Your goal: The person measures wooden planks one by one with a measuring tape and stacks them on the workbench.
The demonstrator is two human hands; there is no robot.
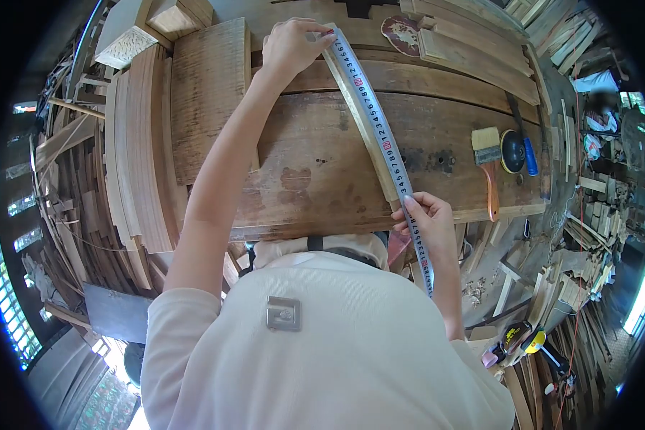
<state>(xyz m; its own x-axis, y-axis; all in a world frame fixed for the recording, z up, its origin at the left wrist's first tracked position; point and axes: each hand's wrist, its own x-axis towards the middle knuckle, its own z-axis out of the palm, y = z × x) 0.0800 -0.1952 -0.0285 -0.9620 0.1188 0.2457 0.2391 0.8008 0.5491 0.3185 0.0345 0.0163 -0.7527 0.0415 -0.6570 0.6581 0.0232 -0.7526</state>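
The left hand [294, 49] is at the far end of a long white ruler [380, 129], its fingertips closed in a pinch on that end; whether they also grip the wood below cannot be told. The right hand [430, 218] is at the near end of the wood, thumb laid on the ruler's face and fingers partly curled at its left edge, a light hold whose underside is hidden.

Between the hands lies a slim wooden strip [362, 118], just beside the ruler on its left. Both long axes run together, slanting from far left to near right. The strip's near end stops just beside the right hand, which is clearly the nearer one to it; the ruler carries on past that end and beyond the near edge of the tabletop [301, 129], passing along the right wrist.

Farther out, a brush [488, 158], a round dark disc [512, 151] and a blue-handled tool [530, 158] lie to the right. A wide board [209, 100] lies to the left, well apart from the strip.
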